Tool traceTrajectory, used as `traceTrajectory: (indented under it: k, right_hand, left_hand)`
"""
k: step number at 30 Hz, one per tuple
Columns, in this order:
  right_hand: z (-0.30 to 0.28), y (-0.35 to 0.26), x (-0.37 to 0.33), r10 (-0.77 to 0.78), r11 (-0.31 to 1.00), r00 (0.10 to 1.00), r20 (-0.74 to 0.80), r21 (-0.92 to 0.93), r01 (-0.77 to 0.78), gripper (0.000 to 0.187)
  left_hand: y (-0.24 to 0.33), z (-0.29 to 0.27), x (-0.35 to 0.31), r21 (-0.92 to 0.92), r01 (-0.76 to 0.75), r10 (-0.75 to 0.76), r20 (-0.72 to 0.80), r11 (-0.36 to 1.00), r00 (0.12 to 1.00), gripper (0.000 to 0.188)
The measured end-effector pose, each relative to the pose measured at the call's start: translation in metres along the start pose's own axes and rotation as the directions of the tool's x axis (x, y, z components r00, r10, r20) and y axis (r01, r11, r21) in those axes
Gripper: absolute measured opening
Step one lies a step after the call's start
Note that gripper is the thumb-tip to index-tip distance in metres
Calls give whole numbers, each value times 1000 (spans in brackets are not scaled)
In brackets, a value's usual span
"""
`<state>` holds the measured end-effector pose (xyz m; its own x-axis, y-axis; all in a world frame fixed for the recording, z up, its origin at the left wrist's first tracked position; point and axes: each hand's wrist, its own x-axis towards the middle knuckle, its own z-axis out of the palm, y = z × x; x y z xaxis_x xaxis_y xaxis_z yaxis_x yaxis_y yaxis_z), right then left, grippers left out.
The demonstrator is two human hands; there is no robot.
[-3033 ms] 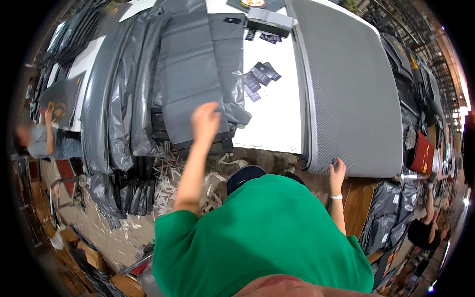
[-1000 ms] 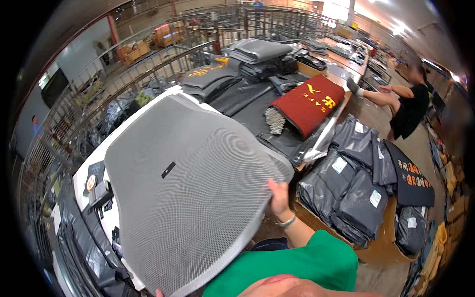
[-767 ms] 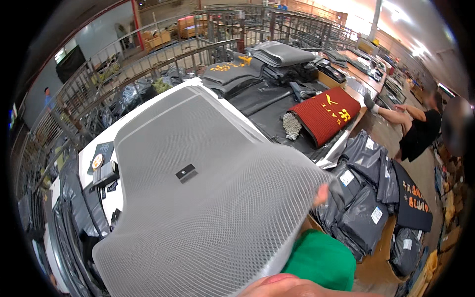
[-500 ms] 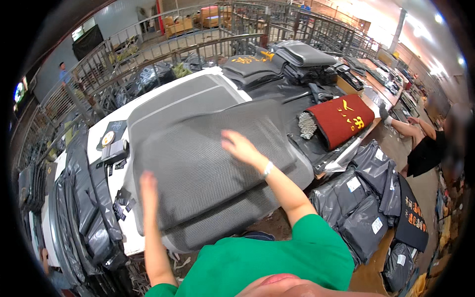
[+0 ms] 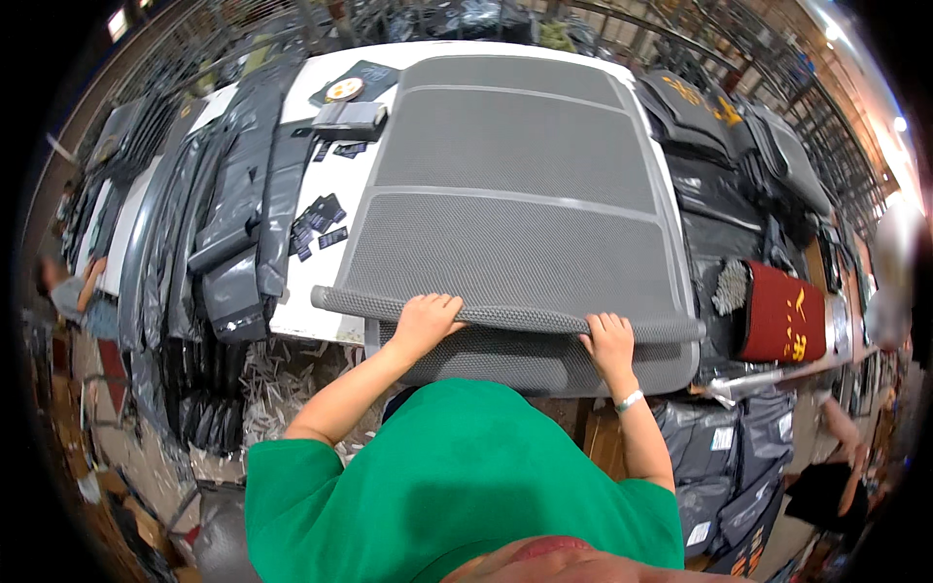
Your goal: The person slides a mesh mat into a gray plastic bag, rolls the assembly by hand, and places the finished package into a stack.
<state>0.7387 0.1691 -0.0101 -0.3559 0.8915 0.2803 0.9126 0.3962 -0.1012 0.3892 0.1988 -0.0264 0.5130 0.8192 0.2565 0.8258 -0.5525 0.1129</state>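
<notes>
A large grey textured mat [image 5: 525, 228] with pale cross lines lies over the white table [image 5: 301, 309], its near end curled into a narrow roll. My left hand [image 5: 426, 325] is wrapped round this roll left of its middle. Farther right, my right hand [image 5: 609, 342] grips the same roll, thumb underneath on the near side. Below the roll, another grey layer [image 5: 486, 361] hangs past the table's near edge, close to my body; whether it is part of the same mat I cannot tell.
Small dark cards [image 5: 316, 222] and a grey box [image 5: 351, 121] lie left of the mat, beside dark plastic-wrapped bundles [image 5: 233, 185]. At right are a red rolled mat [image 5: 785, 311] and stacked grey mats [image 5: 785, 155]. Wrapped black packages [image 5: 714, 457] sit below the table; a person [image 5: 826, 496] is beyond.
Both hands have come from open and apart over the mat to gripping its near end, now rolled. More of the flat mat beyond shows. My view has turned left.
</notes>
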Motion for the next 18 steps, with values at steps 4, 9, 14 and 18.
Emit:
traceTrajectory:
  k: [4,9,14,18]
  right_hand:
    - [52,22,25,-34,991,994,100,131,20,34]
    - [84,45,76,100,975,993,57,191,-110,37]
    - [62,32,74,162,983,980,-115,103,-151,33]
    - [73,12,65,99,995,985,-141,10,-98,40]
  left_hand:
    - [-20,49,2,-169,132,-102,180,977,978,44]
    - [-28,40,48,-139,-69,78,65,988,995,54]
    - [5,53,31,-8,-14,13,-40,1000,999,54]
    - [-55,57,105,-329,132,-9,352,935,936,50]
